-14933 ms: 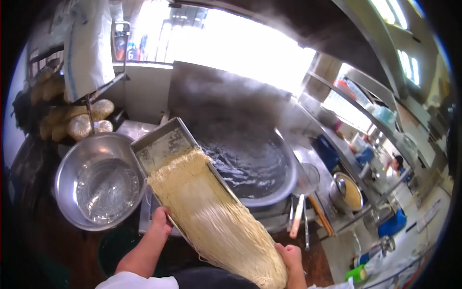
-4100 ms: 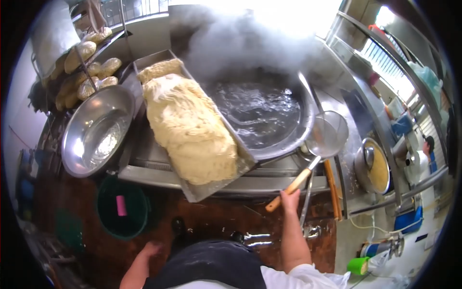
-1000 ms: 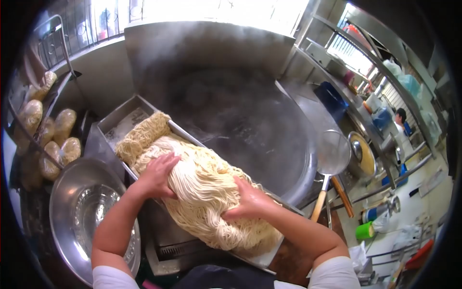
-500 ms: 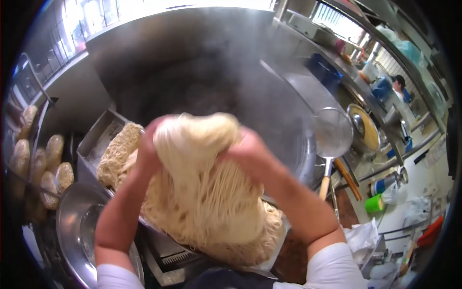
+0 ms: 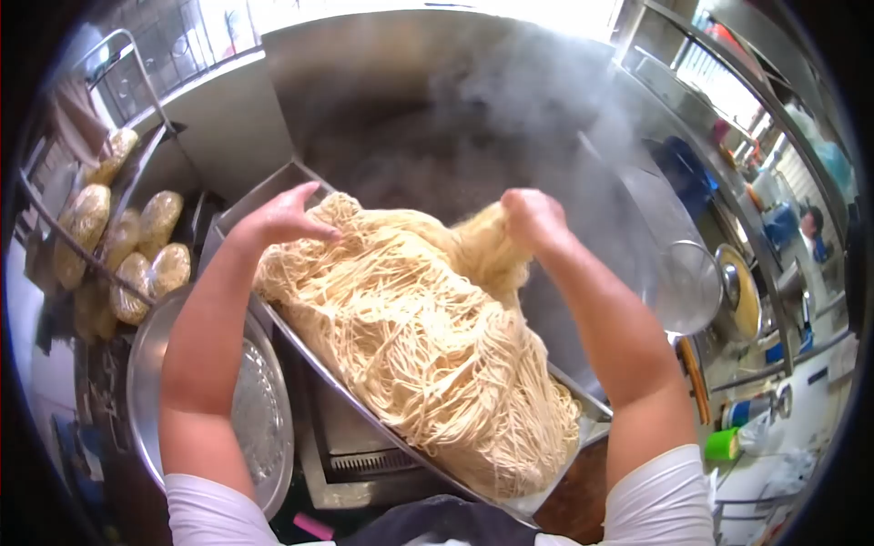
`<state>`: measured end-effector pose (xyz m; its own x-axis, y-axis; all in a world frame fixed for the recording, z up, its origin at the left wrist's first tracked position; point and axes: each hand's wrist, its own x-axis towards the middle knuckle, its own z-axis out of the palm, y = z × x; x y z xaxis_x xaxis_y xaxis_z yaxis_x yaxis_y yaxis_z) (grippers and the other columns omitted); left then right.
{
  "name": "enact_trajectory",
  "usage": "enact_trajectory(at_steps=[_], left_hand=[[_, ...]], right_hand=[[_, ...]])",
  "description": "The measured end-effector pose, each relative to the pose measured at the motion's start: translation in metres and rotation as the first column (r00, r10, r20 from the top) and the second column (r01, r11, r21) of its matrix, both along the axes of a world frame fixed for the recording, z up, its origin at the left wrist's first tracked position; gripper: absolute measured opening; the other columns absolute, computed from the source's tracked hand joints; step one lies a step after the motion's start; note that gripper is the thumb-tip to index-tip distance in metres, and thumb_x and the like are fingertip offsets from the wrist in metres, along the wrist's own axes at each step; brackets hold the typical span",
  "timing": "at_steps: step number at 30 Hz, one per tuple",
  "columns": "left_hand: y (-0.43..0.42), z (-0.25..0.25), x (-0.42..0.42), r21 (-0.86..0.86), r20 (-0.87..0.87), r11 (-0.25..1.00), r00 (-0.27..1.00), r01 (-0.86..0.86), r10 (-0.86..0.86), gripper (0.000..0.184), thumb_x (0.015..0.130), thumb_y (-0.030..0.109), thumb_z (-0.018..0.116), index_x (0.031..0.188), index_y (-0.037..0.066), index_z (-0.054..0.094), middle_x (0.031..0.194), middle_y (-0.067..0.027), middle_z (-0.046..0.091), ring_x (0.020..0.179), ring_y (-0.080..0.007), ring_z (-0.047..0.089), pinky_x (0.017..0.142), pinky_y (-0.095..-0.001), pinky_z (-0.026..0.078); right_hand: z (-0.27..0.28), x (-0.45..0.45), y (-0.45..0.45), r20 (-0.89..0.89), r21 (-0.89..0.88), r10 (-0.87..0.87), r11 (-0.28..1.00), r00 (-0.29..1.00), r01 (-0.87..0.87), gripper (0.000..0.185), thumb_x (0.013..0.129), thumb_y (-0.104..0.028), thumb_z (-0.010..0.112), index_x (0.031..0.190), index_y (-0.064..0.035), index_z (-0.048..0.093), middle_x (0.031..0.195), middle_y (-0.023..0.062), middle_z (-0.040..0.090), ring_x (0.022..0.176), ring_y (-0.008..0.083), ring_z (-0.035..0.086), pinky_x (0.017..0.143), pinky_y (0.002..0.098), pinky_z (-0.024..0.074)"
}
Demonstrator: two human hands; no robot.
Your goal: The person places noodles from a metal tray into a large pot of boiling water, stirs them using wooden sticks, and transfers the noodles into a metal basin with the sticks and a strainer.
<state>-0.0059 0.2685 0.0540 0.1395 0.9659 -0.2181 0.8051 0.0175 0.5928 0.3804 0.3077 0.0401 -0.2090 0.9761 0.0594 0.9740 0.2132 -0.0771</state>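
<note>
A large heap of pale noodles [image 5: 410, 328] fills a long metal tray [image 5: 341, 387] set slantwise in front of me. At the tray's far left end my left hand [image 5: 289, 218] has its thumb and fingers spread apart, beside the edge of the heap. My right hand [image 5: 535, 218] is closed on a bunch of noodles at the far side and holds it up from the rest. Steam rises behind the tray from a big dark wok [image 5: 410, 164], whose inside I cannot make out.
A metal basin [image 5: 150, 382] stands left of the tray, with several plastic-wrapped bundles [image 5: 159, 223] beyond it. On the right are a wire strainer [image 5: 687, 287], a round lid [image 5: 739, 291] and a green container [image 5: 722, 444]. Another person [image 5: 810, 223] is far off at the right.
The lifted noodles have come down onto the heap. My left hand has let go and opened at the left; my right hand has moved outward, still gripping a bunch. The view has shifted leftward.
</note>
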Motion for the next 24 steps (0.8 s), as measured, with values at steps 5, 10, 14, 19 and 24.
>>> enact_trajectory(at_steps=[5, 10, 14, 19, 24], left_hand=[[-0.012, -0.066, -0.061, -0.238, 0.174, 0.961, 0.967, -0.143, 0.187, 0.104, 0.063, 0.042, 0.086, 0.14, -0.005, 0.034, 0.135, -0.02, 0.05, 0.124, -0.0284, 0.051, 0.105, -0.0369, 0.04], [-0.012, -0.077, -0.068, -0.525, 0.502, 0.837, 0.739, -0.154, 0.45, 0.076, 0.072, 0.032, 0.081, 0.133, 0.003, 0.047, 0.124, -0.0115, 0.059, 0.11, -0.0214, 0.059, 0.095, -0.0367, 0.048], [-0.014, -0.09, -0.073, -0.42, 0.557, 0.907, 0.78, -0.03, 0.284, 0.071, 0.071, 0.025, 0.08, 0.131, 0.004, 0.049, 0.12, -0.0099, 0.06, 0.108, -0.0203, 0.06, 0.093, -0.0376, 0.049], [-0.026, -0.088, -0.062, -0.418, 0.63, 0.907, 0.703, -0.052, 0.331, 0.061, 0.071, 0.017, 0.073, 0.127, 0.004, 0.053, 0.114, -0.0097, 0.063, 0.101, -0.0211, 0.063, 0.089, -0.0362, 0.051], [-0.04, -0.083, -0.045, -0.448, 0.825, 0.894, 0.396, 0.024, 0.403, 0.053, 0.077, 0.022, 0.064, 0.125, 0.001, 0.055, 0.108, -0.0116, 0.067, 0.097, -0.0232, 0.066, 0.088, -0.0384, 0.053]], right_hand=[[0.013, -0.067, -0.064, -0.137, -0.133, 0.138, 0.979, 0.981, -0.156, 0.038, 0.08, -0.023, 0.068, 0.116, -0.0125, 0.061, 0.111, 0.0103, 0.066, 0.102, 0.0272, 0.064, 0.087, 0.0377, 0.0518], [0.017, -0.13, -0.136, 0.065, -0.65, 0.379, 0.718, 0.923, -0.249, 0.108, 0.069, -0.055, 0.076, 0.147, -0.0034, 0.021, 0.149, 0.0271, 0.023, 0.113, 0.0385, 0.056, 0.092, 0.0457, 0.0503], [-0.032, -0.157, -0.138, 0.036, -0.401, 0.281, 0.883, 0.959, -0.244, 0.099, 0.062, -0.04, 0.08, 0.141, -0.004, 0.033, 0.141, 0.0279, 0.035, 0.111, 0.0412, 0.055, 0.091, 0.0468, 0.0495], [-0.043, -0.163, -0.121, -0.193, -0.356, 0.2, 0.898, 0.961, -0.259, 0.067, 0.06, -0.029, 0.078, 0.119, -0.0064, 0.056, 0.121, 0.0189, 0.053, 0.106, 0.038, 0.058, 0.089, 0.0453, 0.0482], [-0.055, -0.135, -0.106, -0.566, -0.311, -0.034, 0.934, 0.824, -0.175, 0.048, 0.065, -0.023, 0.077, 0.108, -0.0052, 0.063, 0.106, 0.014, 0.064, 0.097, 0.0281, 0.064, 0.087, 0.0385, 0.0502]])
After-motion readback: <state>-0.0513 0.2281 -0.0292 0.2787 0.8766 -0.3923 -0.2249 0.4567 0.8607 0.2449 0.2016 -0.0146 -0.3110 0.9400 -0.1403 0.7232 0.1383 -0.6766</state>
